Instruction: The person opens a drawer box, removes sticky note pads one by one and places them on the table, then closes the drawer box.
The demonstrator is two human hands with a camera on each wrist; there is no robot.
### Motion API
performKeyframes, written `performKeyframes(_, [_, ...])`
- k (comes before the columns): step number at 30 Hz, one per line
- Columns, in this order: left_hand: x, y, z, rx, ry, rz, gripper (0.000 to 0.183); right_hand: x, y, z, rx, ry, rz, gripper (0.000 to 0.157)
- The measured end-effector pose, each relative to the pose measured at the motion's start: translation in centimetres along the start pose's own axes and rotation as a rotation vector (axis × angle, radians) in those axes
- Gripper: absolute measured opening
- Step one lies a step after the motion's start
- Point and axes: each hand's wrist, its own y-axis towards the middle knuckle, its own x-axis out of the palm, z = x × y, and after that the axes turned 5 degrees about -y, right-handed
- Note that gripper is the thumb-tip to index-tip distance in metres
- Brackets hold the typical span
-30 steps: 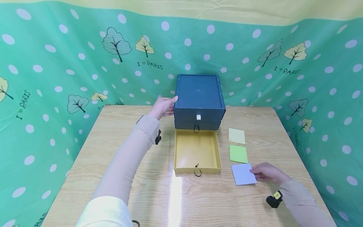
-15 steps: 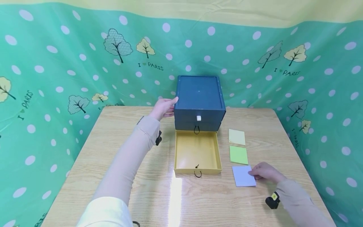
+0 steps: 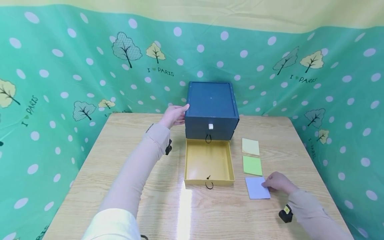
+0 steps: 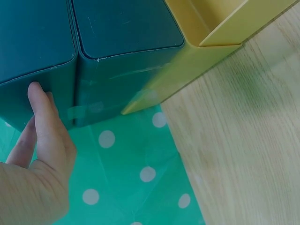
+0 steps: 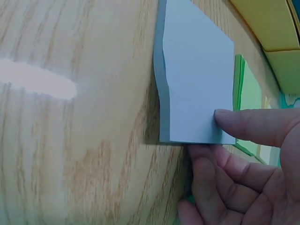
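Note:
In the head view, my left hand rests against the left side of a dark blue drawer box, thumb at its top edge. Its extended fingers touch the blue side in the left wrist view. At the lower right, my right hand pinches the near right part of a pale blue sticky note pad, which lies at the table. The right wrist view shows the thumb on the top of the pad, with the other fingers curled at its lower edge.
A yellow drawer with a black loop stands pulled out below the blue drawer, which has a white knob. Green and pale yellow note pads lie beyond the blue pad. A dotted curtain hangs behind the wooden table.
My right hand has shifted slightly left, and the pale blue pad has turned a little straighter under it. The left hand stays at the box. The head view has tilted slightly upward.

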Motion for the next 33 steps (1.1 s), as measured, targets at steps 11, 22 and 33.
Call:
performKeyframes(11, [-0.2,0.3,-0.3,-0.004,-0.014,-0.009,0.065,0.1,0.0,0.1,-0.010,-0.011,0.021,0.026])
performKeyframes(22, [0.1,0.3,-0.6,-0.010,-0.015,-0.002,0.064,0.1,-0.4,0.2,0.009,-0.002,-0.028,0.027])
performKeyframes(33, [0.0,0.3,-0.4,0.002,-0.022,0.001,0.063,-0.9,-0.4,0.1,-0.009,0.046,-0.024,0.027])
